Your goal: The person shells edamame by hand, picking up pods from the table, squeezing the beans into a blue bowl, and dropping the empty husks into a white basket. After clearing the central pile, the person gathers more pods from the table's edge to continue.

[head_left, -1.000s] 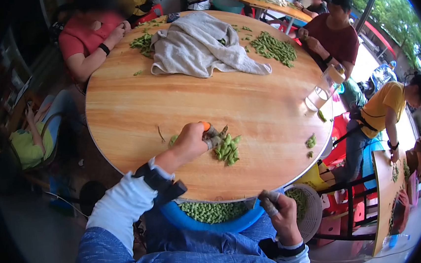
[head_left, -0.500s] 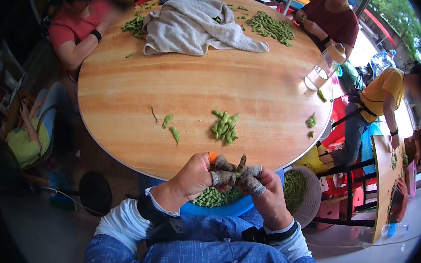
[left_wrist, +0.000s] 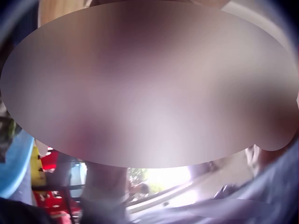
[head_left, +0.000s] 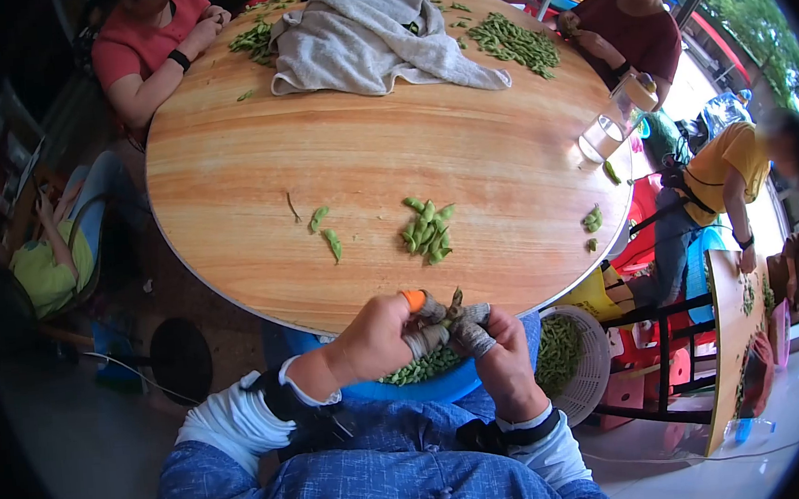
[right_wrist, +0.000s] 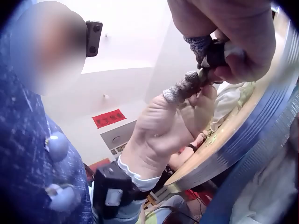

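Note:
Over the table's near edge, my left hand [head_left: 369, 342] and right hand [head_left: 510, 368] meet, pinching a green soybean pod [head_left: 454, 311] between their fingertips. Grey cloth wraps cover several fingers and thumbs, and one left finger wears an orange cover [head_left: 414, 300]. Fingers hide most of the pod. Directly below sits a blue basin [head_left: 455, 388] holding shelled green beans [head_left: 420, 370]. Just beyond the hands, a small heap of pods [head_left: 429, 232] lies on the round wooden table [head_left: 253, 181]. In the right wrist view the fingertips come together; the left wrist view is mostly blurred.
Two loose pods [head_left: 333, 245] and a thin stem lie left of the heap. A grey cloth [head_left: 355, 42], more pods [head_left: 515, 45] and a clear jar [head_left: 602, 139] stand farther off. A white basket [head_left: 595, 380] of pods is at right. People sit around the table.
My left hand came back from the pod heap to the right hand, which rose from beside the basin. Since half a second ago both hands have stayed together on a pod, shifting slightly.

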Available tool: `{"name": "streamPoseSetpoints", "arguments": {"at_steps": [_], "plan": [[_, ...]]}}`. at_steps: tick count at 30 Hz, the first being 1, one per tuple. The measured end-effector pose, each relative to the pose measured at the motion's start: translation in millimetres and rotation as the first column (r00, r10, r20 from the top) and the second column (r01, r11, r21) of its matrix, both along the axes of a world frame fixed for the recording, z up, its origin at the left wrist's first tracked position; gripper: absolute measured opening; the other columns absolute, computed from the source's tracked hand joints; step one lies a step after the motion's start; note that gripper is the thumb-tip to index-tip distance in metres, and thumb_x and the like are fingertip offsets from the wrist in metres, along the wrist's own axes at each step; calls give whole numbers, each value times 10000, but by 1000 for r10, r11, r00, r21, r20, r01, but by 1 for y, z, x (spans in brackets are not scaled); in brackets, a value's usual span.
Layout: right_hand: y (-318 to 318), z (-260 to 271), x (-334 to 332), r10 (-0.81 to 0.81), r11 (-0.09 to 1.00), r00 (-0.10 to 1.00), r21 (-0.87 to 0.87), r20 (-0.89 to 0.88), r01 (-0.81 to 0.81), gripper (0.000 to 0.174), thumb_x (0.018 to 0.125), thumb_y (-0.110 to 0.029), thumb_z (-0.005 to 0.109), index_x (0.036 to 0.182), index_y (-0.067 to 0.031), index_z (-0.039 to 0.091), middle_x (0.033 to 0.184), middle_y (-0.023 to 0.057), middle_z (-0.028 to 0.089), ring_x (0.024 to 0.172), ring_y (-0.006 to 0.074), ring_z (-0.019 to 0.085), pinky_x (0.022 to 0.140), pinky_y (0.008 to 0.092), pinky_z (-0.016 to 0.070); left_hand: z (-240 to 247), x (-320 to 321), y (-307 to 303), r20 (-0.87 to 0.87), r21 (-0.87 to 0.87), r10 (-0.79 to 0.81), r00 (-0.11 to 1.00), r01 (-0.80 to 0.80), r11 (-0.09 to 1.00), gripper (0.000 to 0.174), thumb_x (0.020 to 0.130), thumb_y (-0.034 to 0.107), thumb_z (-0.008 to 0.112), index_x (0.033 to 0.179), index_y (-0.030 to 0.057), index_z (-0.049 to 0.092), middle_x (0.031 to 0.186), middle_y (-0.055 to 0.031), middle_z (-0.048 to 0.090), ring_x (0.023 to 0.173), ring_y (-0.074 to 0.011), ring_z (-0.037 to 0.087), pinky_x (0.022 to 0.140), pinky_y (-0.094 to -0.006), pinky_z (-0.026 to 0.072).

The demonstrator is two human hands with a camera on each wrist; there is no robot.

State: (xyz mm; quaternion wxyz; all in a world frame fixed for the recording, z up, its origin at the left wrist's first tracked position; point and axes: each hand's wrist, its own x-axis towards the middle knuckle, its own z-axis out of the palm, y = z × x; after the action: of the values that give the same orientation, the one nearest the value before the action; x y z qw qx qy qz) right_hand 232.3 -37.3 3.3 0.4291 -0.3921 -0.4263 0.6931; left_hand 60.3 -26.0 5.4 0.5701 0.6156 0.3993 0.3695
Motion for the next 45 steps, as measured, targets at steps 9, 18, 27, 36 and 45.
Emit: {"name": "streamPoseSetpoints", "arguments": {"at_steps": [9, 18, 27, 36, 45], "plan": [[-10, 3, 1, -22, 991, 996, 126, -89, 34, 170, 815, -66, 541, 952, 34, 550, 896, 44, 598, 805, 99, 542, 740, 231, 425, -5, 6, -12, -178, 564, 123, 976, -1, 826, 267, 672, 4, 544, 937, 2, 512, 744, -114, 563, 673, -260, 562, 584, -305, 444], [-22, -2, 18, -22, 949, 967, 310, 254, -60, 123, 775, -32, 565, 890, 14, 563, 823, 81, 593, 751, 134, 553, 659, 255, 438, 2, 9, -22, 171, -318, -67, 983, 120, 941, 152, 867, 180, 475, 843, 37, 524, 640, 6, 516, 548, -50, 459, 491, -184, 376], [-44, -35, 42, 3, 883, 781, 365, 625, -296, 96, 673, 3, 611, 757, -7, 566, 669, 141, 531, 619, 287, 535, 548, 331, 421, -78, 30, -40, -10, -287, -308, 951, 292, 912, 33, 805, 46, 475, 780, 52, 495, 628, 18, 486, 568, -51, 432, 508, -192, 351], [-48, -53, 148, -384, 917, 103, 366, 917, 158, 95, 717, -83, 593, 798, -37, 605, 673, 163, 588, 612, 298, 586, 549, 359, 453, -122, 29, -20, -720, 250, -126, 683, 424, 870, 269, 735, 123, 509, 976, 6, 540, 826, -177, 580, 817, -314, 561, 739, -358, 437], [13, -87, 85, -221, 934, 121, 246, 968, -258, 209, 713, -244, 580, 740, -36, 582, 706, 137, 580, 635, 336, 559, 570, 412, 446, -101, 42, -8, -693, 15, -307, 653, 438, 899, 240, 764, 185, 536, 901, -12, 532, 753, -199, 559, 745, -343, 543, 655, -397, 417]]}}
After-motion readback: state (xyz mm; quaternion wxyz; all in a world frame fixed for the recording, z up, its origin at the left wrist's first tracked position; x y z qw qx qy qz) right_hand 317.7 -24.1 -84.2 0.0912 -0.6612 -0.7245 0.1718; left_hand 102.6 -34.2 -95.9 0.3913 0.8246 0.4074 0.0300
